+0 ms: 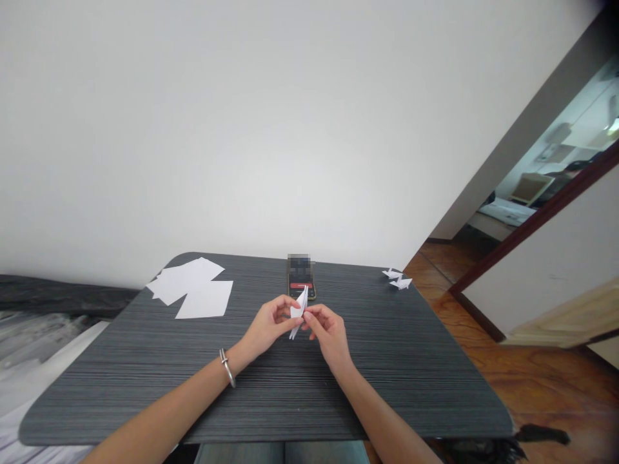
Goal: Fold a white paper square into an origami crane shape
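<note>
A narrow folded piece of white paper (300, 310) stands nearly upright above the middle of the dark striped table (387, 361). My left hand (268, 325) pinches it from the left, and a metal bangle sits on that wrist. My right hand (329, 332) pinches the same folded paper from the right, fingers curled. Both hands hover just above the tabletop.
A pile of loose white paper sheets (193, 290) lies at the far left of the table. A phone (301, 278) lies at the far edge behind the hands. Two small folded paper figures (397, 278) sit at the far right corner. An open doorway and wooden floor are to the right.
</note>
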Tool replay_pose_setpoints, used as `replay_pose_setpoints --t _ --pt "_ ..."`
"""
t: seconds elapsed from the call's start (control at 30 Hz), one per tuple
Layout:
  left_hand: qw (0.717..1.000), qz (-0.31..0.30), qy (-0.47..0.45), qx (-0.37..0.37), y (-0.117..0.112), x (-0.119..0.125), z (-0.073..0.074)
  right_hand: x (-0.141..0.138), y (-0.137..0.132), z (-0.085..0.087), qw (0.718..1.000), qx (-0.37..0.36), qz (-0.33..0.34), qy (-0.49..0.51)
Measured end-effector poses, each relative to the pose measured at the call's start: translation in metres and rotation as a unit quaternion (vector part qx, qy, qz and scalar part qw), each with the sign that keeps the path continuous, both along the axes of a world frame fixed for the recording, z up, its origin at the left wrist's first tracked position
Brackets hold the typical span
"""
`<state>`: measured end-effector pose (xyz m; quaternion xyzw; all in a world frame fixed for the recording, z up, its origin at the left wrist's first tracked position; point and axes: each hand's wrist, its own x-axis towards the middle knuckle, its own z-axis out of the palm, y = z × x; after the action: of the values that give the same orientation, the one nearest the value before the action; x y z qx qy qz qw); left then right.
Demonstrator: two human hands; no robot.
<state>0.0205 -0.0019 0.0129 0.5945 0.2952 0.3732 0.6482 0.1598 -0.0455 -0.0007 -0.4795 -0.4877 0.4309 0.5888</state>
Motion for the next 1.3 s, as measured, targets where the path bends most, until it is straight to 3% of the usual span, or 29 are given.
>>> replay_pose_setpoints --t 0.6,1.3 --pt "1.0 0.008 0.024 0.012 0.0039 -0.002 -0.0072 0.0012 0.0 -0.0002 1.0 -0.011 -0.003 -0.024" --pt "0.996 0.016 0.036 0.082 0.0008 -0.0041 -0.002 0.0041 0.0036 -0.0033 0.999 0.0 -0.023 -0.022"
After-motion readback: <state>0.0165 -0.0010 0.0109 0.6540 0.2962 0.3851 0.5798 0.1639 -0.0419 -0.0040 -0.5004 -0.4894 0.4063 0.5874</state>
